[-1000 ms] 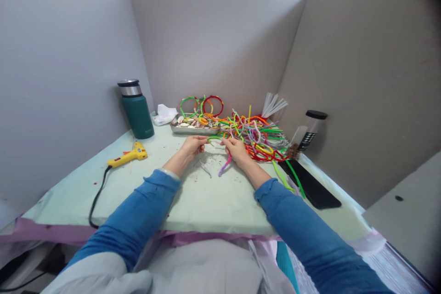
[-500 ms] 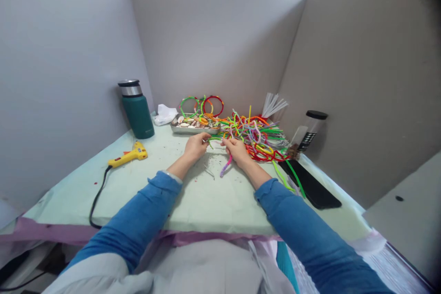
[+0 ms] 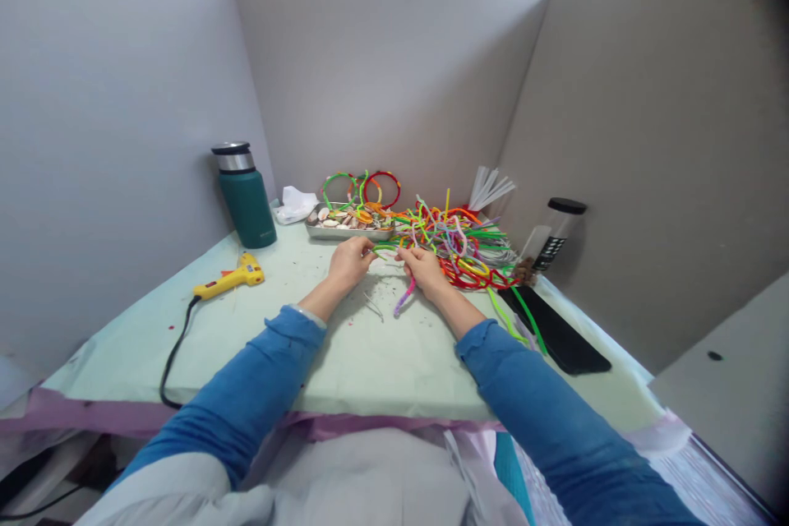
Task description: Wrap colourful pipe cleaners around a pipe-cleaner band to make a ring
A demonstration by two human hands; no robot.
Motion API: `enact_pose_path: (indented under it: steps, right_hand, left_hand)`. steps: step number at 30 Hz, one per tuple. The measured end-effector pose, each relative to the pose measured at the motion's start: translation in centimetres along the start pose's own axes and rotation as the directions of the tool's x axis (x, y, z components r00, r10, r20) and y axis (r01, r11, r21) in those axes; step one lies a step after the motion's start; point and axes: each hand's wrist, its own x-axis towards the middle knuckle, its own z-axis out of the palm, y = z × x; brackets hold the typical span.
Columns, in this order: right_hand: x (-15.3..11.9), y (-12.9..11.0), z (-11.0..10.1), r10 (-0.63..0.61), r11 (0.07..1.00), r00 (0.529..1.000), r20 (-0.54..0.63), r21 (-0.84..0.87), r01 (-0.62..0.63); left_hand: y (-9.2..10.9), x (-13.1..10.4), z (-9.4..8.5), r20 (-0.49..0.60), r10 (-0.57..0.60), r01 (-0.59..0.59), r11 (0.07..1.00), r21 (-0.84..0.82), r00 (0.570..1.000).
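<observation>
Both of my hands are over the middle of the table, a short gap apart. A green pipe cleaner [image 3: 385, 247] spans that gap. Its left end is pinched in my left hand [image 3: 352, 261], and its right end in the fingers of my right hand [image 3: 424, 267]. Below my right hand a pink and purple fuzzy piece [image 3: 405, 297] hangs down, seemingly joined to what that hand holds. Beyond my right hand lies a tangled heap of colourful pipe cleaners [image 3: 459, 234]. Just behind my hands is a metal tray [image 3: 351, 234] of shells.
A yellow glue gun [image 3: 231, 278] with a black cord lies left, before a green bottle [image 3: 246, 201]. White tissue [image 3: 297, 204] and coloured rings [image 3: 382, 174] are at the back. On the right are a black phone-like slab [image 3: 564, 337] and a clear container [image 3: 558, 234]. Grey partitions enclose the table.
My left hand has shifted very slightly, and the loose green end that hung beside its fingertips now lies closer to the strand between my hands. My right hand has barely moved.
</observation>
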Motion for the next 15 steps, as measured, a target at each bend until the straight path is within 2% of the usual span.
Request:
enact_pose_path:
  steps: [11,13,15]
  right_hand:
    - [0.02,-0.03,-0.02,-0.009,1.0,1.0,-0.004,-0.002,0.009]
    - [0.02,0.02,0.01,-0.006,1.0,1.0,-0.004,0.007,0.006]
    - [0.01,0.04,0.02,-0.006,1.0,1.0,-0.004,0.012,0.006]
  left_hand:
    - [0.28,-0.11,0.08,-0.033,0.028,-0.029,0.999,-0.024,0.999]
    - [0.41,-0.05,-0.01,-0.017,-0.026,0.025,0.998,-0.061,1.0]
    - [0.52,0.05,-0.13,0.036,-0.132,0.136,0.978,-0.157,0.991]
